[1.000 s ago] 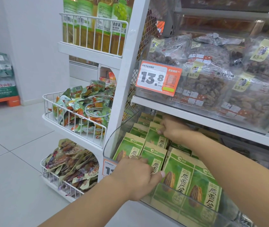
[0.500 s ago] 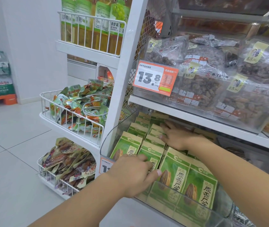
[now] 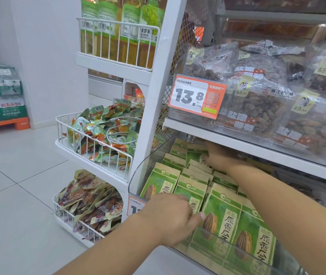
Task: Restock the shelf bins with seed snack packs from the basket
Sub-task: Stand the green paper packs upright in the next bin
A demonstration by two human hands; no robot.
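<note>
head view: the left hand (image 3: 170, 217) lies over the front row of green seed snack packs (image 3: 223, 221) in the clear bin (image 3: 138, 175), thumb stretched out flat against a pack face; its other fingers dip behind the pack tops, so i cannot tell whether they grip one. the right hand (image 3: 217, 155) reaches deep to the back of the same bin under the shelf board (image 3: 257, 153), fingers resting on the top edges of the rear packs; it is blurred and i cannot tell if it pinches anything. the packs stand upright in rows, filling the bin from front to back. above the board, a second clear bin holds bags of dried fruit (image 3: 257, 100) behind an orange price tag (image 3: 197, 96) reading 13.8. to the left, a white wire rack carries bottled green drinks (image 3: 118, 32) on top, a basket of small shiny snack packets (image 3: 102, 133) in the middle and brownish packets (image 3: 90, 199) below. cases of water (image 3: 1, 92) sit on an orange pallet by the wall.
</note>
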